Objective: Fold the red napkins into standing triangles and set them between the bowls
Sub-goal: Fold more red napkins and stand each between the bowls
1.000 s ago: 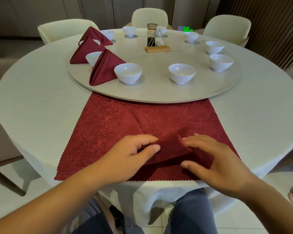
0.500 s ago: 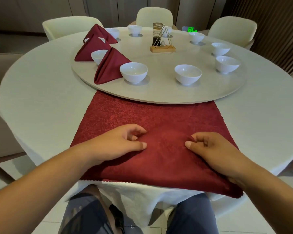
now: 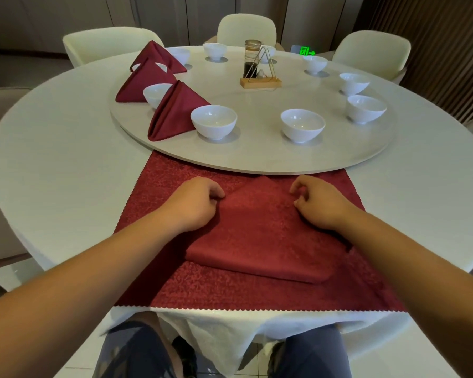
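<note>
The fold is at an early stage. A dark red fabric napkin [image 3: 260,236], doubled over into a thick rough triangle with its point at 12 o'clock, lies at 6 o'clock on the white-clothed round surface [image 3: 66,159]. It rests on a flat red cloth with a zigzag edge [image 3: 230,290], just short of the pale round turntable [image 3: 257,156].

The left hand [image 3: 195,204] pinches the napkin's slanted edge at 9 o'clock with curled fingers. The right hand [image 3: 321,207] does the same at 3 o'clock, so both grip the fabric.

Three finished red triangles [image 3: 175,113] stand between small white ceramic bowls [image 3: 213,121] from 9 to 11 o'clock on the turntable. The gaps from 6 o'clock round to 3 o'clock hold no napkin yet.

The next move, as I judge it, calls for bringing the two held sides together or creasing them flat, with the edges kept aligned so the layers do not slip. The shape must then be opened at its base to stand, and lifted into the gap between the two nearest bowls.
</note>
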Demonstrator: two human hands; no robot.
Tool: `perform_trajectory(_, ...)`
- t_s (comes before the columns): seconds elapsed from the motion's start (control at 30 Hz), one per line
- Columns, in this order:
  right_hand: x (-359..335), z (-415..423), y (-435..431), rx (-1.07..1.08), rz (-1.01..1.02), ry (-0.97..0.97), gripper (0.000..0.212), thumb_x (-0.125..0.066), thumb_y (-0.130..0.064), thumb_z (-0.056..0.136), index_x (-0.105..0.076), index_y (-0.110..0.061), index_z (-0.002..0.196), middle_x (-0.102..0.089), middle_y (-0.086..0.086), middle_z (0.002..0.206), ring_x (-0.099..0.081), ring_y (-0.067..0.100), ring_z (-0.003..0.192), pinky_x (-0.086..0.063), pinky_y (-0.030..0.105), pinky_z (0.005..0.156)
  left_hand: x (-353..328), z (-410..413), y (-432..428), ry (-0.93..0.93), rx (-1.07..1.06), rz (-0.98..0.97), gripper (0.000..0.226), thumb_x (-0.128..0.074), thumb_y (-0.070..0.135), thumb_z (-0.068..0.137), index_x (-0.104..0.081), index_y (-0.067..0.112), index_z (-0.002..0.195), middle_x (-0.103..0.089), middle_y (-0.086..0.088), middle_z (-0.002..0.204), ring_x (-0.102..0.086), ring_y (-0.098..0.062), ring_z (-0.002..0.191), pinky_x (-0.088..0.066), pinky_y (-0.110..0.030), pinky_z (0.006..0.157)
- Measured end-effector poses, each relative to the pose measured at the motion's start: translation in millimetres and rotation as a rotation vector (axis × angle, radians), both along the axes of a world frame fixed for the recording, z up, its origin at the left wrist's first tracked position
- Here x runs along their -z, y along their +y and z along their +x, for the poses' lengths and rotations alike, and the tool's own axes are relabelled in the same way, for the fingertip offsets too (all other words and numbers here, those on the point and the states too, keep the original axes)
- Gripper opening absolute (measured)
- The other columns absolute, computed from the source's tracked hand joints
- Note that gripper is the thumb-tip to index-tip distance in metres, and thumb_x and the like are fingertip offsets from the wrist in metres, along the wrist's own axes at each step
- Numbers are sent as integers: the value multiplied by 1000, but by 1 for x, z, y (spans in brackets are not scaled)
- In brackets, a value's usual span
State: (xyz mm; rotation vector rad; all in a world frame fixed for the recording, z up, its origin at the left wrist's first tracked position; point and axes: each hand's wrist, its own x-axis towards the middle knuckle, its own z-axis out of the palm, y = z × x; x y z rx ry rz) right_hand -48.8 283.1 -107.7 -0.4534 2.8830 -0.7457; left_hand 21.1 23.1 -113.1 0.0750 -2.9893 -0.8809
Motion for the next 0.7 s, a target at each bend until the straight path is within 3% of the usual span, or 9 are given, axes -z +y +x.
perform_trajectory(0.07, 2, -6, -4, 0, 39, 29, 17, -58, -11, 94, -58, -24, 105, -56, -8, 92, -54, 16, 88, -37, 24, 76, 2, -3, 1, 21, -9, -64, 37, -54, -1, 92, -74, 15, 119, -68, -4, 121, -64, -23, 113, -41, -21, 94)
perform_trajectory(0.23, 7, -10, -10, 31, 139, 156, 21, -60, -16, 93, -60, -18, 114, -61, 4, 110, -59, 26, 99, -49, 35, 78, 14, -11, -4, 153, 16, -78, 33, -53, -4, 88, -71, 20, 100, -58, -4, 107, -61, -26, 98, -51, -42, 88)
perform_trajectory(0.37, 12, -7, -8, 53, 180, 268, 21, -64, -22, 93, -62, -16, 113, -60, 7, 113, -57, 28, 106, -51, 39, 80, 22, -8, -7, 259, 75, -253, 11, -61, 12, 93, -68, 16, 101, -57, -4, 109, -57, -26, 100, -49, -41, 76)
perform_trajectory(0.43, 13, -1, -2, 30, 195, 332, 18, -66, -23, 92, -63, -15, 109, -59, 6, 109, -55, 27, 105, -50, 40, 82, 23, -2, -6, 334, 149, -383, 9, -64, 22, 92, -67, 15, 96, -57, -4, 101, -59, -30, 92, -46, -39, 72)
perform_trajectory(0.53, 8, 20, 9, -87, 91, 375, 10, -70, -24, 89, -66, -20, 97, -58, -2, 96, -56, 21, 94, -50, 38, 81, 15, 18, 3, 368, 320, -342, 15, -59, 34, 93, -66, 21, 96, -58, 2, 97, -59, -23, 89, -49, -38, 73)
perform_trajectory(0.63, -3, 60, 19, -278, -122, 257, 15, -76, -33, 85, -66, -29, 96, -61, -14, 90, -58, 8, 81, -50, 27, 76, 5, 45, 8, 262, 472, -210, 35, -52, 61, 94, -65, 31, 108, -59, 15, 104, -58, -7, 97, -51, -30, 81)
perform_trajectory(0.7, -4, 87, 27, -400, -158, 165, 26, -76, -44, 83, -67, -32, 104, -62, -18, 97, -60, 6, 89, -48, 18, 78, 6, 58, 4, 202, 555, -229, 49, -54, 72, 89, -63, 35, 120, -57, 20, 114, -56, -2, 107, -50, -28, 91)
